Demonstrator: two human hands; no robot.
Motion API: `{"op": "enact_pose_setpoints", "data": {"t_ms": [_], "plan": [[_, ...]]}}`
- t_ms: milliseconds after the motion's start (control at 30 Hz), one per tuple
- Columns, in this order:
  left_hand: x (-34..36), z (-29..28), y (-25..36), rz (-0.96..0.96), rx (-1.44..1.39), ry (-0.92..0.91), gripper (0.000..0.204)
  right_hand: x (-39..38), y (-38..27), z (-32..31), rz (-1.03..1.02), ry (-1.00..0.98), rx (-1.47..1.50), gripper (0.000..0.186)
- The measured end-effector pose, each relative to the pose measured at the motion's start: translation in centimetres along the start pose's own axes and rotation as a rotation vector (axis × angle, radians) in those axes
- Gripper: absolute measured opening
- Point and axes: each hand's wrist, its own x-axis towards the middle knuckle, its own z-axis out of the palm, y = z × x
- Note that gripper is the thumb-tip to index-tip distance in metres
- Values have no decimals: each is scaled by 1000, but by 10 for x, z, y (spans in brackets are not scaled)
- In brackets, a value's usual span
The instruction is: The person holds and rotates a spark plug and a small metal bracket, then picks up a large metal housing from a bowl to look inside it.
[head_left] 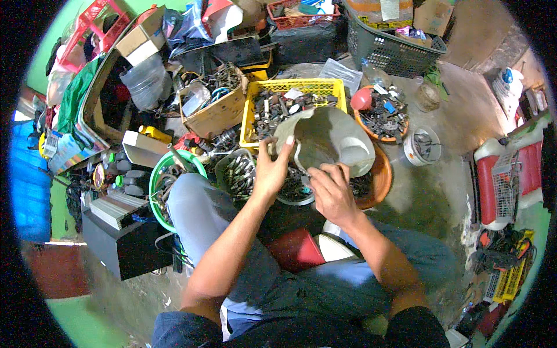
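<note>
A curved, hollow grey-beige plastic shell (pixel 348 148) with an uneven rim is held up before me, tilted so that its inside shows. My left hand (pixel 272 169) grips its left edge between thumb and fingers. At the near lower rim, my right hand (pixel 335 194) has its fingers bent and pinched together; the fingertips are partly hidden. Just beyond the shell stands a yellow plastic basket (pixel 253 110) full of small dark parts. An orange basin (pixel 380 180) lies partly under the shell on the right, also with dark parts in it.
A green-rimmed bucket (pixel 155 191) stands by my left knee. Further right are an orange bowl of parts (pixel 383 116) and a small white bucket (pixel 420 148). A cardboard box of cables (pixel 217 110) sits left of the yellow basket. A dark green crate (pixel 389 49) stands behind.
</note>
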Motion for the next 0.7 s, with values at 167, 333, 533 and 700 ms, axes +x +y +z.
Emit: {"op": "enact_pose_setpoints", "data": {"t_ms": [167,333,533,700], "plan": [[-17,-14,-62,-169,-197,119,69,0,-8,26,-207,-116,35,15],[-30,-16,-120,-249,-374,324,75,2,-20,54,-378,-232,121,13],[-28,-24,-120,-267,-131,383,78,-1,-21,71,-306,-226,149,13],[-21,-31,-113,-119,-92,413,68,-1,-36,81,-238,-189,203,15]]}}
